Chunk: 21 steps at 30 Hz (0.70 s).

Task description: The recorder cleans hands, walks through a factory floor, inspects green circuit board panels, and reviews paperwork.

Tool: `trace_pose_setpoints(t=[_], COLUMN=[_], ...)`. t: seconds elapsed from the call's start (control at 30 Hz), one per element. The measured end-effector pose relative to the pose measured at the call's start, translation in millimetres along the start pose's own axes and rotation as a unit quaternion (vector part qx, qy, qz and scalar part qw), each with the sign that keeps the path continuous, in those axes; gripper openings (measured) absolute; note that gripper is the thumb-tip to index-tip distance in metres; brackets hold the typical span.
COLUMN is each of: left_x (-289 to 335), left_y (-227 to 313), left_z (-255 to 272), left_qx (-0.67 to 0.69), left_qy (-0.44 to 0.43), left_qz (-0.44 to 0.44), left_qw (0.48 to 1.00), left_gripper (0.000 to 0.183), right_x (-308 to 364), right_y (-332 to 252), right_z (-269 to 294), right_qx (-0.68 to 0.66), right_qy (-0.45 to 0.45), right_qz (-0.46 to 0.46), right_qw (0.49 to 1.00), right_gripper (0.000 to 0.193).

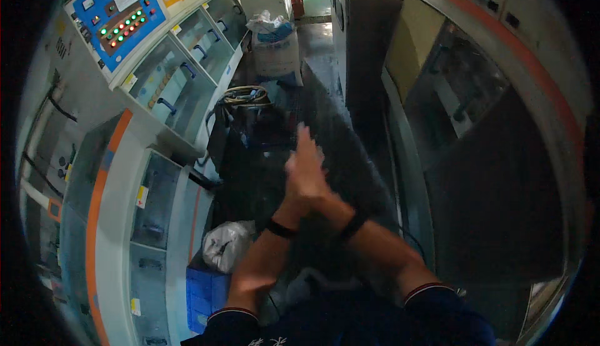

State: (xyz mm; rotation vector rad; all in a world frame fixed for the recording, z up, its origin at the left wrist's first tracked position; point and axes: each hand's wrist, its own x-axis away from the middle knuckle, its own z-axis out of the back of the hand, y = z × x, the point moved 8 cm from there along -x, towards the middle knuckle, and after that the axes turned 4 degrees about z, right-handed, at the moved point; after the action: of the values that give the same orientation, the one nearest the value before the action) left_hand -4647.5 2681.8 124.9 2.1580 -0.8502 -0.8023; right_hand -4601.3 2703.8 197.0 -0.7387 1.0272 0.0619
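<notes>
Head view: two hands palm to palm above a dark floor, among bags, a crate and clear-doored cabinets.
The left hand [294, 180] and right hand [314, 177] press together, slightly blurred, fingers straight and flat rather than curled around anything. Nearest ahead, to their left, a coiled hose [247, 98] lies low beside the cabinet row, just before a large white sack [275, 56]. The sack stands upright, clear plastic bunched at its mouth and something blue showing through; I cannot tell what. Near the left forearm, a crumpled pale plastic bag [226, 246] sits at a blue crate [205, 297]; the contents of both are hidden. A cabinet [201, 50] has transparent doors with blue handles; a tan ridged strip shows at one pane.
</notes>
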Motion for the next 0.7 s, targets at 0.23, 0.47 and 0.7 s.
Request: trace_pose_setpoints(t=[0.23, 0.47, 0.7], left_x=[-163.0, -309.4, -410.1], left_y=[62.8, 87.8, 39.1], left_z=[102.0, 81.0, 165.5], left_qx=[-0.502, -0.729, -0.734], left_qy=[0.267, 0.122, 0.500], left_qz=[-0.072, -0.202, -0.182], left_qw=[0.819, 0.643, 0.422], left_gripper=[0.078, 0.074, 0.077], right_x=[-81.7, -175.8, -253.2], right_y=[126.7, 238.6, 360.0], right_z=[-68.0, -136.6, -217.4], right_qx=[-0.586, -0.737, -0.746], right_qy=[-0.070, -0.033, -0.044], right_qz=[-0.317, -0.370, -0.399], right_qw=[0.742, 0.565, 0.531], right_gripper=[0.066, 0.097, 0.103])
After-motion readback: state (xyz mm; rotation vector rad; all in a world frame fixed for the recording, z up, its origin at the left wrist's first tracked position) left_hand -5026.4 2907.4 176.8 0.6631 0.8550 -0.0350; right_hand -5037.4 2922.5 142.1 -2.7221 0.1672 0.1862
